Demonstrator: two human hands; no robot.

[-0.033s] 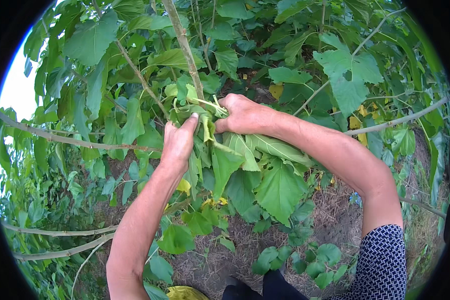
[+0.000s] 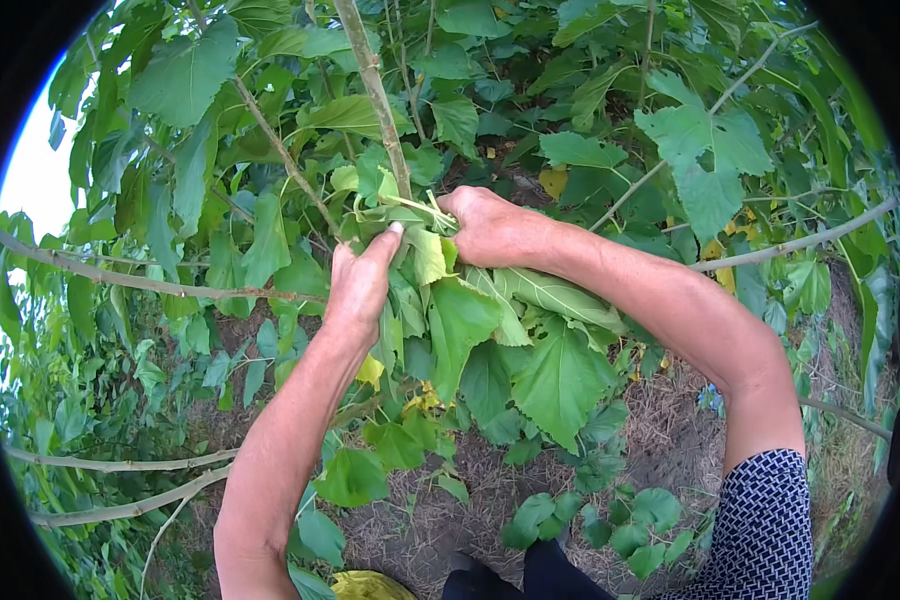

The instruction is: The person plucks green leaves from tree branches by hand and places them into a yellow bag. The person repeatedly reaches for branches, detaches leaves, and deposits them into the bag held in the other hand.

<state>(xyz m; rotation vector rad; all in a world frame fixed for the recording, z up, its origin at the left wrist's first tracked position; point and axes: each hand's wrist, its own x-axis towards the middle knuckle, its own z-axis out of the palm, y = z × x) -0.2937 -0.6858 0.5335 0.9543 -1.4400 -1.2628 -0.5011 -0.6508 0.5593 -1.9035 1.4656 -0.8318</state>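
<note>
- Two bare hands meet near the middle of the head view, and between them sits the leaf bunch (image 2: 562,375), just below the upright stem (image 2: 374,90), its broad blades hanging over the ground (image 2: 682,412).
- Right hand (image 2: 490,225): its fingers are curled around the bunch, pale stalks (image 2: 427,209) poking out beside the knuckles. If that hold slackens, I'd expect the outer leaves to slip and drop, the bunch being so bulky.
- Left hand (image 2: 360,278): the thumb lies over leaves beside the stem; its other fingers are hidden, so I can't tell whether they are clamped.
- A hard sideways pull there might tear a blade or bend the stem, with everything so crowded.
- One bare branch (image 2: 220,292) ends just beside the left wrist; a careless swing could scrape skin.
</note>
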